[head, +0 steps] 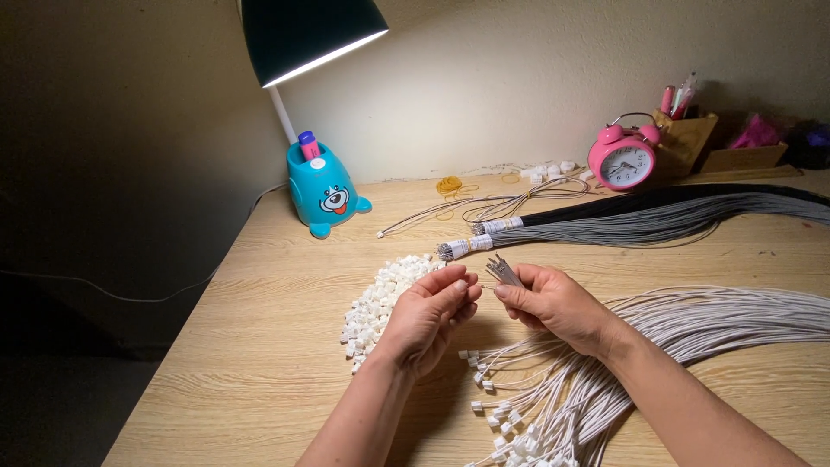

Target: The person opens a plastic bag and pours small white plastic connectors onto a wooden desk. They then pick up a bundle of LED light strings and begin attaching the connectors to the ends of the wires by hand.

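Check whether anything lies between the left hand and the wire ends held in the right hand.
Nothing visible does. The left hand and the right hand sit close together above the table, and the gap between the left fingertips and the bunch of wire ends is open. The pile of white connectors lies off to the left.

Two small white label bands [497,226] wrap the near ends of the wire bundles that lie across the middle of the table [259,363]. One band sits on the bundle of black wires [657,201], the other [460,247] on the bundle of grey wires [640,227] just in front of it. Both are short paper-like wraps, white with faint dark marks too small to make out. No packages, signs or screens show.
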